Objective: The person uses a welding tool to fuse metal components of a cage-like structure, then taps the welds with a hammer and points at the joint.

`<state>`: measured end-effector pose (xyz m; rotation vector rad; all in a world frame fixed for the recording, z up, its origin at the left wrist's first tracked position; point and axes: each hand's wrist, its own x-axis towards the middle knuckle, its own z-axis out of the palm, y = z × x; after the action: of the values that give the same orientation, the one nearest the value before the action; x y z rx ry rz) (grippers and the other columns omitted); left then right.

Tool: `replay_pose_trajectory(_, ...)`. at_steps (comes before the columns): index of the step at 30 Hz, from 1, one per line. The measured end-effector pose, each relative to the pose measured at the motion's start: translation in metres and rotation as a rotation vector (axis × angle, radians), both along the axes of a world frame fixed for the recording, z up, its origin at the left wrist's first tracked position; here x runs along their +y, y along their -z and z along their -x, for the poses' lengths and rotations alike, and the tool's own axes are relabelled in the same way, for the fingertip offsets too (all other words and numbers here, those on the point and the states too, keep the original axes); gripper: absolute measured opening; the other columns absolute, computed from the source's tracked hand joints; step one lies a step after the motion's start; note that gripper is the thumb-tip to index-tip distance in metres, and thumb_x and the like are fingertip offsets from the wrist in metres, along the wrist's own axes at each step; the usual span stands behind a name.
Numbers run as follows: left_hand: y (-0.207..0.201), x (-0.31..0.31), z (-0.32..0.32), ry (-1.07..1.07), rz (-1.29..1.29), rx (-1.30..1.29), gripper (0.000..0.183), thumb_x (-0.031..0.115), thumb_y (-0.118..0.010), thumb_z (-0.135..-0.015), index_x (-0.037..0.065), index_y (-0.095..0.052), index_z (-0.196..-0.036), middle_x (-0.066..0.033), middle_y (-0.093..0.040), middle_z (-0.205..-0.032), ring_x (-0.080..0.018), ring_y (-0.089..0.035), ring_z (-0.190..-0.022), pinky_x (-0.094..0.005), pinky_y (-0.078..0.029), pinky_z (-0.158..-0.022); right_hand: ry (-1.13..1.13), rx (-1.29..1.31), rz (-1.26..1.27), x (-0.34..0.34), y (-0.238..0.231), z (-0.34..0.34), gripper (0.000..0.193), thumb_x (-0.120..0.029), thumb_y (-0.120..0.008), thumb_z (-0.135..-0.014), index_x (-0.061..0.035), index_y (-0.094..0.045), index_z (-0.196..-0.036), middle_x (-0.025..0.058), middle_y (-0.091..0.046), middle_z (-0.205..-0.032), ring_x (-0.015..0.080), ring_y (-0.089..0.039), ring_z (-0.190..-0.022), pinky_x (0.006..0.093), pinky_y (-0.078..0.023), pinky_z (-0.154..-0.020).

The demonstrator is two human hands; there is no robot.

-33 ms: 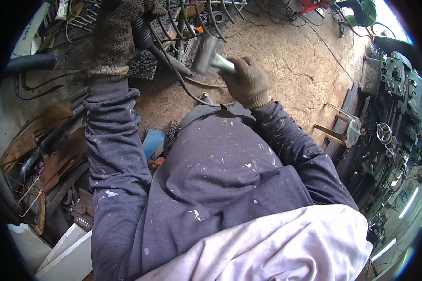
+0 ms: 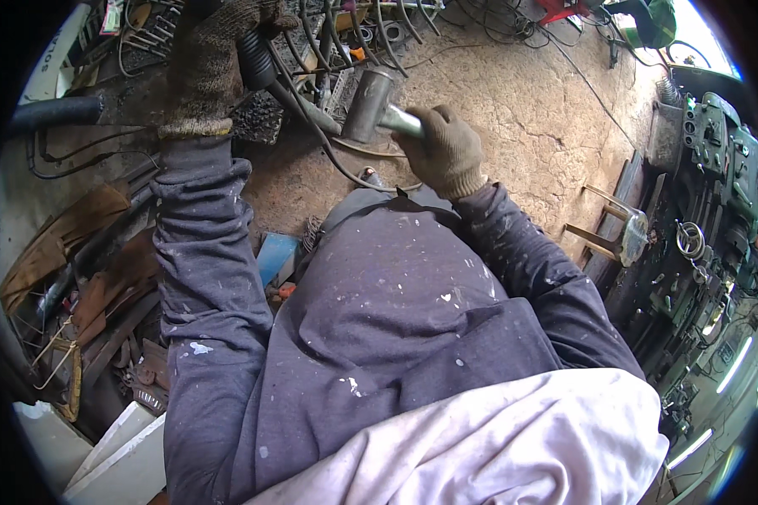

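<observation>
My right hand (image 2: 445, 153), in a brown knitted glove, is closed around the pale handle of a hammer (image 2: 368, 107). The hammer's thick grey cylindrical head stands beside the lower end of a metal bar (image 2: 318, 118); whether they touch I cannot tell. A black ribbed sleeve (image 2: 256, 61) covers the bar's upper part. At the upper left, my left hand (image 2: 232, 34) wears a dirty, darker glove, and its fingers curl around the top of the sleeved bar. The bar's far end is hidden. A dark cable (image 2: 312, 126) loops past the bar.
Curved metal bars (image 2: 379, 34) stand in a row at the top. Several wrenches (image 2: 150, 38) lie at the upper left. A small stool (image 2: 632, 236) stands right, beside a green machine (image 2: 737, 160). Scrap metal (image 2: 135, 353) and a blue box (image 2: 275, 257) lie left of my body.
The hammer head has shifted slightly down and toward the bar's end, and is now sharp instead of blurred. My left hand and the bar hold nearly the same place.
</observation>
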<state>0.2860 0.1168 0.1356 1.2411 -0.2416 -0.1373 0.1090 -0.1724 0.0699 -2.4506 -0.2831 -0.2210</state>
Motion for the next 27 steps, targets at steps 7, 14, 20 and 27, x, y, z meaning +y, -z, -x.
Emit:
replay_pose_trajectory(7,0.002,-0.002,0.000,0.073,0.032,0.055,0.041,0.011,-0.071,-0.094,0.005,-0.052,-0.130,-0.0114,-0.068,-0.107,-0.0248,-0.072,-0.094,-0.0357,-0.064,-0.075,-0.003,-0.045,-0.006,0.003,-0.001,0.003,0.036,-0.032,-0.083,-0.079,-0.0158,-0.070,-0.109,0.0091,-0.067,-0.090,0.0286,-0.070,-0.073,0.0402,-0.055,-0.058)
replay_pose_trajectory(14,0.003,0.000,0.001,0.032,0.031,0.017,0.042,0.013,-0.072,-0.093,0.006,-0.052,-0.130,-0.0109,-0.069,-0.107,-0.0241,-0.073,-0.091,-0.0349,-0.064,-0.071,0.109,0.041,-0.013,0.002,0.001,-0.001,0.039,-0.031,-0.083,-0.079,-0.0143,-0.069,-0.111,0.0104,-0.066,-0.090,0.0300,-0.070,-0.073,0.0410,-0.056,-0.060)
replay_pose_trajectory(20,0.001,0.001,0.001,0.062,0.027,0.056,0.044,0.013,-0.072,-0.092,0.006,-0.052,-0.130,-0.0110,-0.069,-0.106,-0.0237,-0.073,-0.090,-0.0342,-0.063,-0.071,-0.098,-0.026,0.002,0.002,-0.004,0.010,0.039,-0.027,-0.082,-0.077,-0.0141,-0.069,-0.111,0.0099,-0.066,-0.093,0.0292,-0.069,-0.077,0.0390,-0.057,-0.064)
replay_pose_trajectory(27,-0.012,-0.019,0.010,-0.015,-0.045,0.032,0.045,0.009,-0.074,-0.089,0.006,-0.052,-0.128,-0.0090,-0.069,-0.098,-0.0226,-0.072,-0.086,-0.0320,-0.062,-0.072,-0.044,0.182,-0.126,-0.008,-0.011,0.031,0.041,-0.027,-0.080,-0.081,-0.0138,-0.067,-0.118,0.0118,-0.071,-0.103,0.0338,-0.071,-0.092,0.0426,-0.057,-0.078)
